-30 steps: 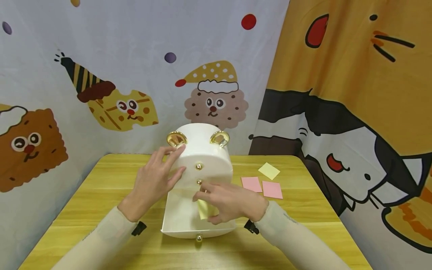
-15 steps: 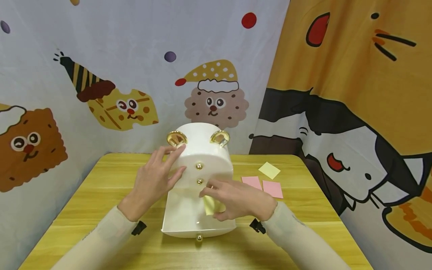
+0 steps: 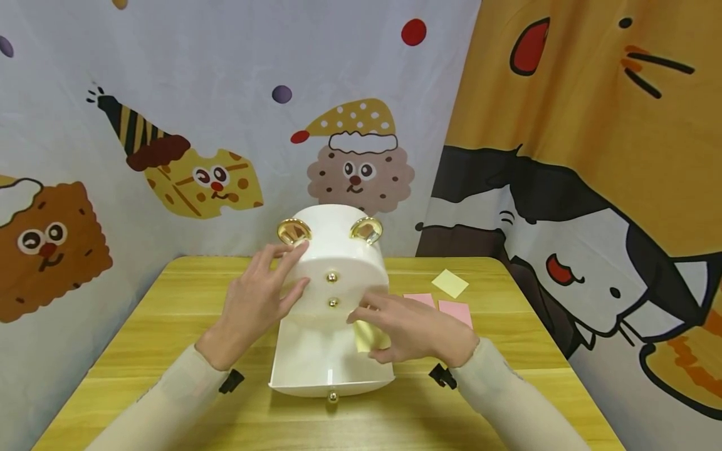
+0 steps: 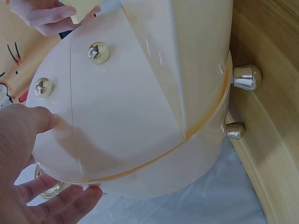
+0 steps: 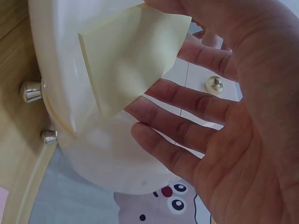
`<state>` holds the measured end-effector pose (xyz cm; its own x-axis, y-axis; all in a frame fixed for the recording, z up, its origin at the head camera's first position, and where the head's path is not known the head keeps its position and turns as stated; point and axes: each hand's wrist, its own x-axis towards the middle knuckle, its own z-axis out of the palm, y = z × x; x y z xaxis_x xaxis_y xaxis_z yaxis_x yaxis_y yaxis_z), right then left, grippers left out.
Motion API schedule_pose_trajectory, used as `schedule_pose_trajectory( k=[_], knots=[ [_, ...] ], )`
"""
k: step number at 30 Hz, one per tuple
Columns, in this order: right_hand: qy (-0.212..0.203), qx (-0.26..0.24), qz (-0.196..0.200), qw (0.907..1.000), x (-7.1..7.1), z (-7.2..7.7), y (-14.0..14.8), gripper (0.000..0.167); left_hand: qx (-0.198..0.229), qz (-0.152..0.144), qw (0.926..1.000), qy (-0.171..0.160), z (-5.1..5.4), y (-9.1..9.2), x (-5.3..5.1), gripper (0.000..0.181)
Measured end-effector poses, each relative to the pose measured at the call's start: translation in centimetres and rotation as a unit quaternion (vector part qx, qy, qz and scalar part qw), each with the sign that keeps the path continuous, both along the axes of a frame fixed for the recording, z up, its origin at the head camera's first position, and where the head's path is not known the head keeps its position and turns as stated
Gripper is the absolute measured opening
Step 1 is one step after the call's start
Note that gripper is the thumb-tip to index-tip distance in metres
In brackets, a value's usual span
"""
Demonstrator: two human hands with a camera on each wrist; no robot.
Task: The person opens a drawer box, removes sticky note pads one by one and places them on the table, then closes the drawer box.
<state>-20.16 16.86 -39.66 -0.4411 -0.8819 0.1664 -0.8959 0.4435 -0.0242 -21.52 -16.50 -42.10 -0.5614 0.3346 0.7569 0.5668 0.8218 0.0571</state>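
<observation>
A white drawer box with gold ears and gold knobs stands on the table, its lowest drawer pulled out toward me. My left hand rests on the box's left side. In the left wrist view its thumb touches the front face while the other fingers lie along the curved edge. Above the right side of the drawer, my right hand pinches a pale yellow sticky note pad between thumb and fingers. The pad's thin side shows in the right wrist view.
To the right of the box lie two pink sticky note pads, partly covered by my right hand. A yellow sticky note pad lies behind them. A printed cloth hangs behind the wooden table.
My right hand has moved to the right and slightly away from me with the yellow sticky note pad, from mid-drawer toward its right side. The left hand and the box stay put.
</observation>
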Motion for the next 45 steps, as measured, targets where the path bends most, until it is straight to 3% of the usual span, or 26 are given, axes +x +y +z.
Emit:
schedule_pose_trajectory(
  k=[17,26,45],
  knots=[
    [-0.045,-0.01,-0.041,0.9981,-0.5,-0.7,2.8,0.064,0.001,0.002,0.9999,-0.015,0.1,0.0,0.2,0.077],
    [-0.041,-0.005,-0.063,0.9971,-0.7,-1.1,4.1,0.063,0.002,-0.001,0.9999,-0.017,0.2,0.0,0.3,0.077],
    [-0.094,-0.004,-0.124,0.9878,-1.3,-2.3,6.7,0.064,0.003,-0.004,0.9998,-0.017,0.1,0.0,0.2,0.077]
  ],
)
